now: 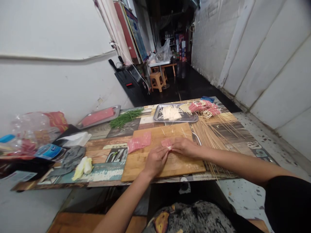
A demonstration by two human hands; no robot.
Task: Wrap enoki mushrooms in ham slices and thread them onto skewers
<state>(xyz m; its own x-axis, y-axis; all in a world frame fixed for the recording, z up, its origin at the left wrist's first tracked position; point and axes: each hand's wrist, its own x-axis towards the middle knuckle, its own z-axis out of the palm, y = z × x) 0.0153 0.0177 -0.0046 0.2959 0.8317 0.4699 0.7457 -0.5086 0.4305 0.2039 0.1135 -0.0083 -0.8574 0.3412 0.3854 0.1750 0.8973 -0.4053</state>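
Both my hands meet over a wooden cutting board. Between them lies a pink meat slice with a bit of white enoki mushroom at its near edge. My left hand pinches the slice from the left, fingers bent together. From the right, my right hand closes its fingertips on the same slice. Left of the hands, a row of overlapping meat slices rests on the board. Stray mushroom strands lie near the board's far edge.
Behind the board stands a metal tray with enoki mushrooms. Skewered meat rolls and loose bamboo skewers lie right. Green chives, a meat tray, a grey cloth and cabbage are left.
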